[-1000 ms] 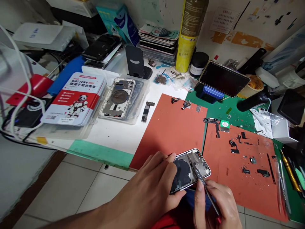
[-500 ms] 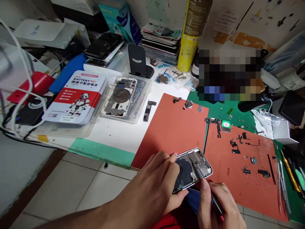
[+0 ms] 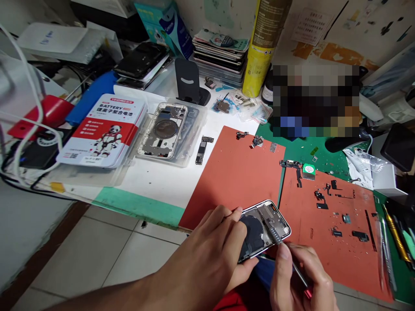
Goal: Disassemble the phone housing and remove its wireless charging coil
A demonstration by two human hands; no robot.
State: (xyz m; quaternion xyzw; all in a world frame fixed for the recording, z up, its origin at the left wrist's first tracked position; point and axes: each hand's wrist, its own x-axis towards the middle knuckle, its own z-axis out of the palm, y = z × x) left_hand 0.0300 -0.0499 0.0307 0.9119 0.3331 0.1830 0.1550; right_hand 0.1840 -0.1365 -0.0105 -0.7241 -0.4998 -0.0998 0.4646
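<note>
My left hand (image 3: 220,246) is closed around an opened phone housing (image 3: 269,218), tilted above the front edge of the bench. A dark round pad (image 3: 253,235) covers part of the inside, and bare metal shows at the far end. Between the thumb and fingers of my right hand (image 3: 301,276) is a slim tool (image 3: 277,236) with a knurled metal shaft and a red end. Its thin tip reaches into the housing near the metal part; whether it touches cannot be made out. A second phone housing (image 3: 162,129) lies on a clear plastic tray to the left.
Small phone parts (image 3: 337,233) lie scattered over the orange mat (image 3: 301,211). A logic board (image 3: 201,151) rests on white paper. A battery box (image 3: 103,129), black phone stand (image 3: 188,82) and yellow can (image 3: 256,71) stand farther back. Screwdrivers (image 3: 395,235) line the right edge.
My right hand and the tool have shifted slightly right, and more of the tool's shaft and red end shows. The left hand keeps its hold on the housing.
</note>
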